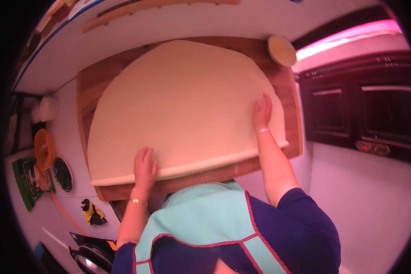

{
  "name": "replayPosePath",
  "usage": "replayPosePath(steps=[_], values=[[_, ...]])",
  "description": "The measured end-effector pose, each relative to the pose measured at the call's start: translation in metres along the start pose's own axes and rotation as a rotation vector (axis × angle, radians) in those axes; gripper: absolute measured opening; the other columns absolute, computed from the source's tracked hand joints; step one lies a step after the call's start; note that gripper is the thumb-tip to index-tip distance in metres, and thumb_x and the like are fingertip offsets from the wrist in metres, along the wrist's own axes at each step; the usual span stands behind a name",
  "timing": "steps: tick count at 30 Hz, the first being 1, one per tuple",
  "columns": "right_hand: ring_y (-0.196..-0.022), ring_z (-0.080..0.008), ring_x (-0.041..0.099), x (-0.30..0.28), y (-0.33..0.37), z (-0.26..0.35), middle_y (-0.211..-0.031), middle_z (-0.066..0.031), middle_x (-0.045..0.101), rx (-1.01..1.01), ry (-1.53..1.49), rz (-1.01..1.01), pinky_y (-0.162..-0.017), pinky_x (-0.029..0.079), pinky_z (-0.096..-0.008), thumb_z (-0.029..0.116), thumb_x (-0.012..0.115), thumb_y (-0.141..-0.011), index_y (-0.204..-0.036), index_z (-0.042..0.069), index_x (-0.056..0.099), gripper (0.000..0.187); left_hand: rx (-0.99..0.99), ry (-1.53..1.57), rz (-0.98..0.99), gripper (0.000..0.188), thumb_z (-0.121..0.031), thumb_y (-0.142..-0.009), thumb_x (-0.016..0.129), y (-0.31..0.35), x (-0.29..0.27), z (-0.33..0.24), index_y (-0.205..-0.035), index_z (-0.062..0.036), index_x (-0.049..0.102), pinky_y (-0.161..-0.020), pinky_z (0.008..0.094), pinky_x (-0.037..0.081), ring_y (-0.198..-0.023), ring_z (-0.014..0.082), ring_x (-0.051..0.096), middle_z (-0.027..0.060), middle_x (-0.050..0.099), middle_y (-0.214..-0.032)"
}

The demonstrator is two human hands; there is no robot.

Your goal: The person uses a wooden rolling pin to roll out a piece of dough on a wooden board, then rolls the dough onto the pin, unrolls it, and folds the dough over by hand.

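A very large thin sheet of rolled-out dough [182, 100] covers most of a wooden board [93, 89]. Along the near side the sheet's edge forms a narrow roll [205, 165], or is wrapped around a rod I cannot see. My left hand [145, 167] lies over the near left part, just by that roll, fingers stretched forward. Farther off, my right hand [262, 112] rests near the right edge of the sheet with its fingers spread. Neither hand grips anything.
A round pale bowl or lid [282, 50] sits at the board's far right corner. Left of the board are an orange basket [44, 148], a dish of dark greens [62, 174], a green tray [24, 185] and a pan [89, 262]. Dark cabinet doors [360, 109] stand on the right.
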State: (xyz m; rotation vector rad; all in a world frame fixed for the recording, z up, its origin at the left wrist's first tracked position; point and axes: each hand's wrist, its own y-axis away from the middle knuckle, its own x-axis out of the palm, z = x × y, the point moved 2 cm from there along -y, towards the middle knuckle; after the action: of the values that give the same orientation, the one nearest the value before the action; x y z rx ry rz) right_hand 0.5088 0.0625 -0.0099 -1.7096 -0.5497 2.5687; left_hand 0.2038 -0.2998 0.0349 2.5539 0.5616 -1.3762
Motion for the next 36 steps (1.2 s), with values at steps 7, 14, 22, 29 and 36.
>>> replayPosePath(steps=[7, 14, 22, 29, 36], values=[[-0.138, -0.0358, 0.032, 0.116, -0.102, 0.187, -0.147, -0.0234, 0.038, -0.302, -0.041, 0.128, -0.114, 0.024, -0.0452, 0.045, 0.059, -0.088, -0.14, -0.004, 0.039, 0.074, -0.201, -0.12, -0.114, 0.053, -0.007, -0.08, 0.064, 0.035, -0.023, 0.031, -0.131, -0.0032, 0.05, -0.11, 0.0491, 0.031, -0.13, 0.0384, 0.041, 0.0198, 0.046, -0.139], [-0.136, -0.0359, 0.035, 0.164, 0.079, 0.452, -0.145, -0.0232, 0.038, -0.768, -0.585, 0.513, -0.114, 0.026, -0.0444, 0.036, 0.073, -0.076, -0.14, -0.002, 0.037, 0.083, -0.235, -0.084, -0.262, 0.057, -0.005, -0.08, 0.065, 0.023, -0.04, 0.045, -0.133, -0.0027, 0.047, -0.11, 0.0484, 0.031, -0.131, 0.0386, 0.04, 0.0208, 0.043, -0.14], [-0.138, -0.0337, 0.034, 0.114, 0.105, 0.347, -0.146, -0.0208, 0.039, -0.768, -0.436, 0.679, -0.116, 0.022, -0.0434, 0.037, 0.067, -0.081, -0.139, -0.001, 0.041, 0.074, -0.075, -0.184, -0.093, 0.06, -0.016, -0.086, 0.061, -0.051, -0.043, 0.05, -0.142, -0.0049, 0.04, -0.113, 0.0496, 0.023, -0.138, 0.0381, 0.031, 0.0206, 0.036, -0.147], [-0.14, -0.0365, 0.029, 0.028, 0.037, 0.055, -0.148, -0.0253, 0.035, -0.104, 0.104, 0.172, -0.116, 0.019, -0.0452, 0.039, 0.058, -0.09, -0.143, -0.004, 0.036, 0.072, 0.522, -0.136, 0.256, 0.061, -0.042, -0.092, 0.051, -0.164, 0.102, -0.063, -0.146, -0.0176, 0.038, -0.114, 0.058, 0.014, -0.146, 0.0281, 0.018, 0.0074, 0.024, -0.157], [-0.14, -0.0363, 0.029, 0.063, 0.017, 0.131, -0.146, -0.0264, 0.037, -0.055, 0.045, 0.12, -0.116, 0.021, -0.0457, 0.04, 0.06, -0.089, -0.14, -0.006, 0.037, 0.073, 0.153, -0.312, 0.043, 0.063, -0.046, -0.094, 0.048, -0.151, 0.049, 0.039, -0.149, -0.0215, 0.033, -0.115, 0.0544, 0.012, -0.148, 0.0256, 0.011, 0.0087, 0.015, -0.16]])
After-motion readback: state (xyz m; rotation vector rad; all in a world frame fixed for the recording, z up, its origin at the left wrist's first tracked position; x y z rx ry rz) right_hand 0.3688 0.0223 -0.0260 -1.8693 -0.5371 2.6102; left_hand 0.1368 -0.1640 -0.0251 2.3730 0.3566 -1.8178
